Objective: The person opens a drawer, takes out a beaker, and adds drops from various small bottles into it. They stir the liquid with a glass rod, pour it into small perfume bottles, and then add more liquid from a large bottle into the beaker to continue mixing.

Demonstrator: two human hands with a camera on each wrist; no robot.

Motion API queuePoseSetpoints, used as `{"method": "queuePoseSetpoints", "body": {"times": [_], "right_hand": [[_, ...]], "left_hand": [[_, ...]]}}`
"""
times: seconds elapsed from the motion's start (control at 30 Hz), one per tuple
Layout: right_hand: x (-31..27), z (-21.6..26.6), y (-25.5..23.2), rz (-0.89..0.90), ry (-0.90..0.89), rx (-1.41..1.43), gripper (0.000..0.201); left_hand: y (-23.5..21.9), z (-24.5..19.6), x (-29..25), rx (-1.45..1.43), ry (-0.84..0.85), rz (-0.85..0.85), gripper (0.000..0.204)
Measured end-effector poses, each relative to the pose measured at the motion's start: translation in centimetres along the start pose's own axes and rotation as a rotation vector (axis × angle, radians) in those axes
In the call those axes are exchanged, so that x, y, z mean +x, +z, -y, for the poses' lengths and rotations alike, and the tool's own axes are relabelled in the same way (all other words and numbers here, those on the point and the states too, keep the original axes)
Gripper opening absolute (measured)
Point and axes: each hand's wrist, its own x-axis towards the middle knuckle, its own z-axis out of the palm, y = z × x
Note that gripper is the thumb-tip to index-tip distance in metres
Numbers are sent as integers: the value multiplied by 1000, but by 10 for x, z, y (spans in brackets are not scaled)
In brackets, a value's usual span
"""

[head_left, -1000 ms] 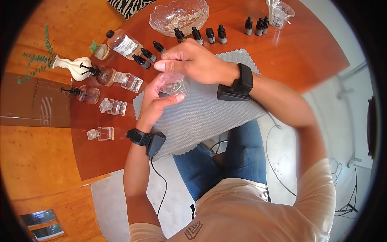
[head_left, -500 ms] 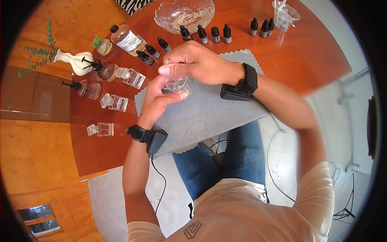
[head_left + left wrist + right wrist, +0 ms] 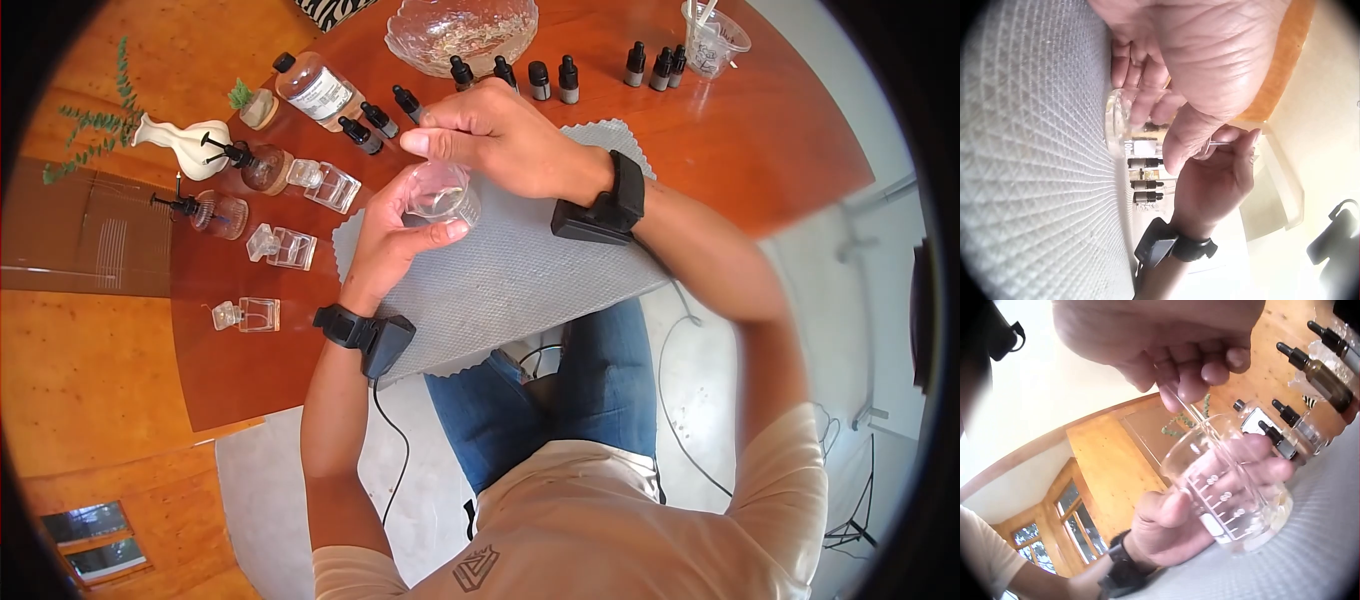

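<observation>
My left hand (image 3: 385,240) grips a clear graduated beaker (image 3: 455,200), thumb on the near side and fingers round the far side. In the right wrist view, white graduation marks run up the beaker's wall, and a little pale, clear matter shows at its bottom, close over the grey textured mat (image 3: 520,270). Above the rim, my right hand (image 3: 500,140) pinches a thin clear stirring rod (image 3: 1196,415) between thumb and fingers. This rod slants down into the beaker. From the head camera the rod is mostly hidden by the right hand.
Black-capped dropper bottles (image 3: 568,80) stand beyond the hands, near a glass bowl (image 3: 460,40). A labelled bottle (image 3: 322,95), glass perfume bottles (image 3: 290,250) and a white vase (image 3: 190,150) are to the left. Far right is a plastic cup (image 3: 712,50) holding sticks.
My right hand has risen and shifted slightly away from the beaker, so more of its opening shows. The left hand keeps hold of the beaker in nearly the same place.
</observation>
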Motion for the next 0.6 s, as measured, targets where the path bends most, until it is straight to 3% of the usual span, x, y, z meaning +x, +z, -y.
{"method": "queuePoseSetpoints", "body": {"times": [0.03, 0.13, 0.2, 0.23, 0.33, 0.43, 0.53, 0.6], "right_hand": [[0, 0, -2, -17, -12, -78, 43], [1, -2, 12, 14, -85, 182, 43], [1, 0, 7, 98, -22, 259, 42], [1, 3, 4, 141, 11, 298, 41], [2, 3, -7, 75, 35, 51, 40], [0, 3, 1, 17, -42, 34, 40], [-1, 2, 10, 98, 31, 289, 40], [-2, 6, 6, 53, 62, 285, 40]], "left_hand": [[0, 0, 0, -7, -17, -4, 62], [-2, 2, -2, -17, -70, -4, 62], [-4, 3, -3, -8, -114, 9, 63], [-4, 2, -3, -11, -86, 1, 63], [0, -3, -1, -10, -21, -7, 62], [-1, 0, 0, 18, -8, 1, 61], [-4, 4, -1, 30, -7, -6, 59], [-2, 1, -2, 7, 3, 5, 60]]}}
